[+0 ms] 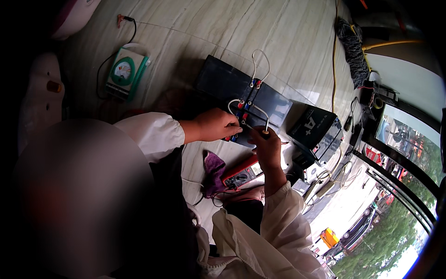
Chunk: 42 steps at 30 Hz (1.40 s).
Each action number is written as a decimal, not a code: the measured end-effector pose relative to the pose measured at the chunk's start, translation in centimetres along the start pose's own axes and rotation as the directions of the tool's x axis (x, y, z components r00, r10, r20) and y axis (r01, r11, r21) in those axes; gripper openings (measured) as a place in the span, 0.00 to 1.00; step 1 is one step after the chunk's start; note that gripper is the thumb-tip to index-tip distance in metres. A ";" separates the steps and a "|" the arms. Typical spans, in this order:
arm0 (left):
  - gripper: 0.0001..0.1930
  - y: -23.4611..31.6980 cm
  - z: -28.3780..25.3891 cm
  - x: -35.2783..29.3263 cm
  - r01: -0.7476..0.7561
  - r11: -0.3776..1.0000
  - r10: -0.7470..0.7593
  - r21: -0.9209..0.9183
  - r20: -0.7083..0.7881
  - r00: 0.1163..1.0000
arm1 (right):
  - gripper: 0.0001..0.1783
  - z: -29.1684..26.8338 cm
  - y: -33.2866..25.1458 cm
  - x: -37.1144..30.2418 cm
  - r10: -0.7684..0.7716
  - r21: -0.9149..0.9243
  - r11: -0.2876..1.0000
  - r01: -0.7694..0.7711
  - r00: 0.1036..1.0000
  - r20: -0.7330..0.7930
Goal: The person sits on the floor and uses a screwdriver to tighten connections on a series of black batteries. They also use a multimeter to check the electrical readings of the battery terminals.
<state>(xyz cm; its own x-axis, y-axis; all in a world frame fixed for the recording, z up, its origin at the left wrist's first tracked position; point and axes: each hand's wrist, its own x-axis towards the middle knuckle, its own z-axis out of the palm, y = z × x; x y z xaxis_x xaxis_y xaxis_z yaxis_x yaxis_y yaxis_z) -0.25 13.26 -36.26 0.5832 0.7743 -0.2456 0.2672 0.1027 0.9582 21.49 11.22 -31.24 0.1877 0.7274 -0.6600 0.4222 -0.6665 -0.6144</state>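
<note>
The work surface is a pale, wood-grained desk (288, 32) beside a large window at the right that looks down on a street with vehicles and trees. A row of black batteries (241, 95) lies at the middle of the desk, linked across their terminals by short white jumper wires (260, 65). A further black battery (316, 130) stands just to the right of the row. A green-cased analogue meter (124, 73) sits well apart at the far left, a red multimeter (241, 173) lies near, below the hands, and a purple cloth (213, 169) rests just beside it.

The left hand (214, 124) reaches in from the left, sleeve pushed to the wrist, fingers pinched on a connector at the near edge of the batteries. The right hand (267, 146) rises from below, forearm upright, closed around a screwdriver with a yellowish handle (265, 132) whose tip points toward the same terminals.

Risk, as a judgement: the metal shaft works among closely spaced terminals, and a slip could bridge two of them and cause a short. The bare fingers of the left hand lie right at the contact point. Loose wire loops could snag on the tool. Whether the connector is fully seated cannot be told.
</note>
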 end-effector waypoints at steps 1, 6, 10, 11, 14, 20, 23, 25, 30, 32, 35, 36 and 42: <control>0.14 0.1 0.2 0.1 0.051 0.996 -0.049 -0.073 0.026 0.998 | 0.11 0.5 -0.5 -0.5 0.003 0.031 1.000 -0.003 1.000 -0.008; 0.12 0.1 0.6 1.0 0.228 0.931 -0.233 -0.285 0.017 0.972 | 0.13 1.3 -0.8 -1.0 -0.007 0.053 0.999 0.005 1.000 0.028; 0.10 -0.6 0.7 1.1 0.172 0.972 -0.177 -0.158 -0.018 0.984 | 0.18 0.7 -1.7 -1.2 -0.004 -0.002 1.000 0.004 0.998 0.069; 0.09 -0.7 0.8 1.1 0.154 0.981 -0.157 -0.115 -0.020 0.987 | 0.19 0.4 -1.8 -1.1 0.000 -0.028 1.000 0.002 0.997 0.076; 0.09 -0.4 0.9 1.2 0.182 0.978 -0.187 -0.098 -0.043 0.981 | 0.20 -0.5 -1.0 -1.0 -0.090 0.108 0.990 0.088 0.996 0.010; 0.09 -0.2 0.7 1.2 0.226 0.967 -0.229 -0.114 -0.012 0.973 | 0.15 -0.4 -2.7 -1.9 -0.400 -0.406 0.838 0.364 0.916 -0.003; 0.08 -0.3 0.6 1.2 0.231 0.957 -0.230 -0.175 0.021 0.973 | 0.12 0.1 -3.1 -2.1 -0.453 -0.466 0.795 0.388 0.891 -0.033; 0.08 -0.3 0.5 1.2 0.235 0.953 -0.232 -0.192 0.040 0.972 | 0.12 0.3 -3.0 -2.2 -0.481 -0.464 0.786 0.409 0.875 -0.044; 0.09 -0.2 0.2 1.3 0.239 0.961 -0.226 -0.139 0.102 0.969 | 0.12 0.5 -2.5 -2.0 -0.495 -0.463 0.779 0.423 0.868 -0.039; 0.08 -0.1 0.1 1.3 0.232 0.967 -0.221 -0.107 0.103 0.970 | 0.12 0.5 -2.7 -2.1 -0.493 -0.459 0.779 0.427 0.869 -0.028; 0.08 -0.1 0.1 1.3 0.231 0.966 -0.220 -0.115 0.101 0.970 | 0.13 0.5 -2.8 -2.1 -0.494 -0.469 0.772 0.428 0.869 -0.022; 0.08 -0.1 0.1 1.2 0.229 0.967 -0.219 -0.112 0.097 0.971 | 0.13 0.6 -2.8 -2.1 -0.495 -0.475 0.769 0.427 0.869 -0.021; 0.08 -0.1 0.1 1.1 0.212 0.974 -0.206 -0.082 0.079 0.975 | 0.13 0.7 -2.6 -2.2 -0.543 -0.501 0.728 0.468 0.840 -0.003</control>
<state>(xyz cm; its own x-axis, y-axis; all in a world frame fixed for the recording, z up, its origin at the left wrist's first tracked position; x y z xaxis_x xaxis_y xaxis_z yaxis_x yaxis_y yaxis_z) 0.46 14.06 -36.65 0.5746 0.6846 -0.4485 0.3208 0.3158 0.8929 19.32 11.24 -28.52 -0.0686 0.9732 -0.2195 0.8395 -0.0626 -0.5398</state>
